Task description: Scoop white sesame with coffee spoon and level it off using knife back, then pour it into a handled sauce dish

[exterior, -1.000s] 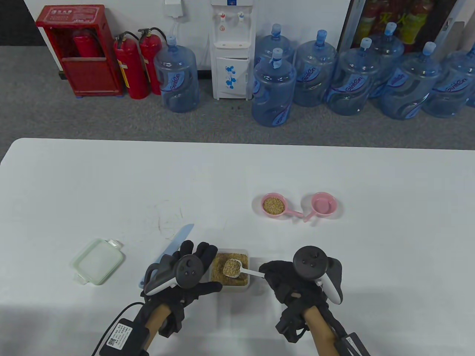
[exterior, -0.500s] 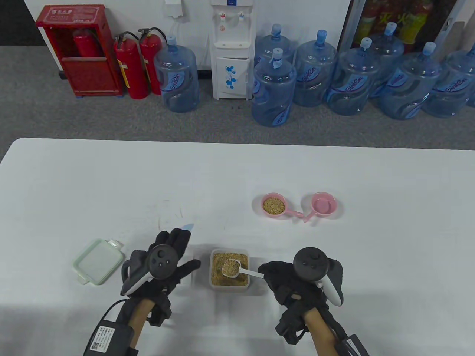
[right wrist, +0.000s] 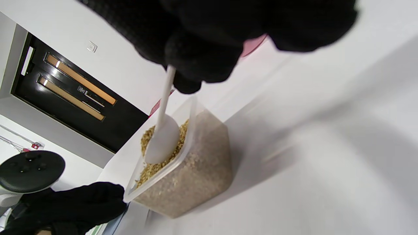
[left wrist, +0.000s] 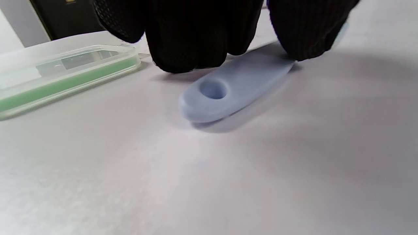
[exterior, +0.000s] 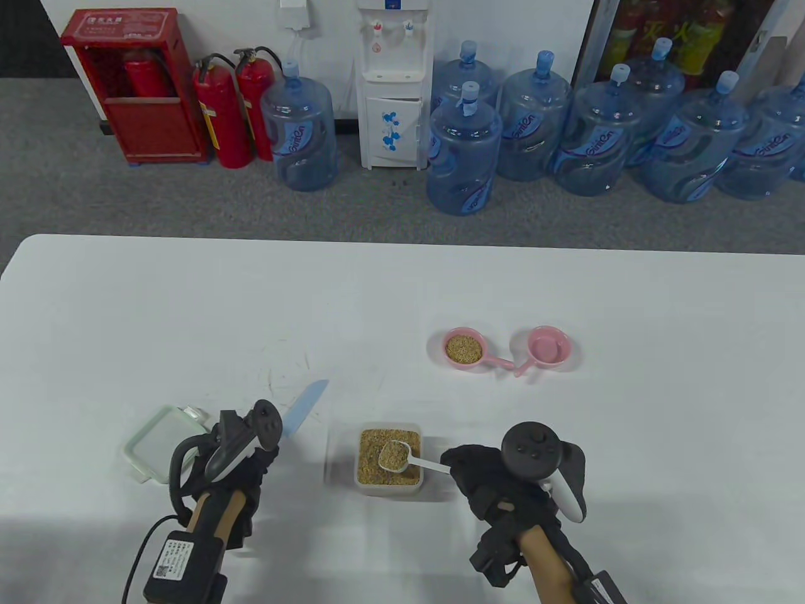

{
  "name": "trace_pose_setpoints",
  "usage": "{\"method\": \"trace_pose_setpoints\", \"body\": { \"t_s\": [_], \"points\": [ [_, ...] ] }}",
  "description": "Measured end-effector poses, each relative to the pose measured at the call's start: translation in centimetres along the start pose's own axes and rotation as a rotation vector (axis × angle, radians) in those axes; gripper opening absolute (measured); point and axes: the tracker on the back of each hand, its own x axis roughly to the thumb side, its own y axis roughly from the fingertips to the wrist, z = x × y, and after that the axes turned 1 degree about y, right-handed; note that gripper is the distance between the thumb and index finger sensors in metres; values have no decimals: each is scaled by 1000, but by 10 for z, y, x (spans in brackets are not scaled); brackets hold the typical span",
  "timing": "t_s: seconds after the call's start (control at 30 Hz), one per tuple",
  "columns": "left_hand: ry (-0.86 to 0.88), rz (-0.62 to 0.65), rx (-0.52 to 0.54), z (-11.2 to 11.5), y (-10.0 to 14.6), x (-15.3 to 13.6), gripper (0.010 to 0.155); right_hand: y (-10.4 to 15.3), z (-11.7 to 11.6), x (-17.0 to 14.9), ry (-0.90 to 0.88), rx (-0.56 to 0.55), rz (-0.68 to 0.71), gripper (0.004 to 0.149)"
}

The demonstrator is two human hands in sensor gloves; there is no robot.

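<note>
A clear tub of white sesame (exterior: 388, 489) stands near the table's front edge. My right hand (exterior: 454, 465) pinches the handle of a white coffee spoon (exterior: 395, 455), whose heaped bowl sits over the tub; the right wrist view shows the spoon (right wrist: 162, 140) resting in the sesame tub (right wrist: 196, 176). Left of the tub lies a light blue knife (exterior: 305, 406), blade pointing away. My left hand (exterior: 242, 456) grips its handle (left wrist: 228, 88), fingers on one side and thumb on the other. Farther back, one pink handled sauce dish (exterior: 464, 348) holds sesame and a second pink dish (exterior: 549, 345) is empty.
The tub's green-rimmed lid (exterior: 165, 443) lies flat just left of my left hand, and shows close beside the knife handle as the lid (left wrist: 62, 78) in the left wrist view. Water bottles and fire extinguishers stand on the floor beyond the table.
My left hand left the tub's side, moved left over the knife, turned and closed round its handle. The right hand kept the spoon over the tub, dropping slightly.
</note>
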Motion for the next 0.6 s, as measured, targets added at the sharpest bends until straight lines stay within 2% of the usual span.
{"method": "trace_pose_setpoints", "body": {
  "t_s": [0.17,0.27,0.37,0.47,0.6],
  "points": [
    [-15,11,4,-1,-2,4,54,1,0,0,-1,3,4,43],
    [44,24,-25,0,-4,-1,54,1,0,0,-2,5,4,43],
    [135,51,-52,0,-4,-5,48,1,0,0,-4,5,4,43],
    [111,61,-33,-2,-4,-5,46,2,0,0,-7,4,3,43],
    [196,107,12,-10,3,-4,44,2,1,0,-9,3,3,43]
  ]
}}
